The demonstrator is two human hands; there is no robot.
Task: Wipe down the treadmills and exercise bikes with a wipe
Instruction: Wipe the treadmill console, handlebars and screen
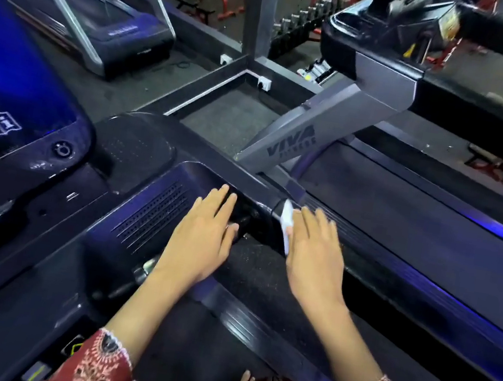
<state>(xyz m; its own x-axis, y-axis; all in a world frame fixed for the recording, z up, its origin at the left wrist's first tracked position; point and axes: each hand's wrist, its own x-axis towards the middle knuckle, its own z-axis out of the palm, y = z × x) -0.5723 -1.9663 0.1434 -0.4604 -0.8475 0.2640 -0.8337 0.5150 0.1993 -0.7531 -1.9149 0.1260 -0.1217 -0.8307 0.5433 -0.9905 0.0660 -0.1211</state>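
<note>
Beneath you, two dark treadmills lie side by side. Neighbouring treadmill [404, 214] on your right: wide matte belt, ribbed plastic side rail, a blue light streak along the far edge. Its grey metal upright [303, 126] is a flat-sided slanted column with lettering on it, rising to a black console [396, 35] that is blurred at the top.

Nearer treadmill, the one under your arms: glossy black motor hood [148, 207], rounded at the corners, with a slanted patch of fine perforated vent holes. The belt behind it looks coarse and speckled.

Far left: a curved, shiny panel [15, 70] lit deep blue, with a printed booklet symbol and a round button. A third treadmill [121, 28] stands well apart beyond it, with pale angled metal posts.

Your left hand [204, 232] lies flat on the hood's right end, fingers straight and slightly spread, grasping nothing. Your right hand [316, 253] is flat too, fingers straight and motion-blurred, just beside the left, at the near edge of the neighbour's ribbed rail; the thumb is out of sight. Both sleeves [104, 364] are red cloth with a pale printed pattern.

Wipe [285, 225]: white and thin, tucked under the right hand's thumb side, only a narrow edge showing, between the two hands.
</note>
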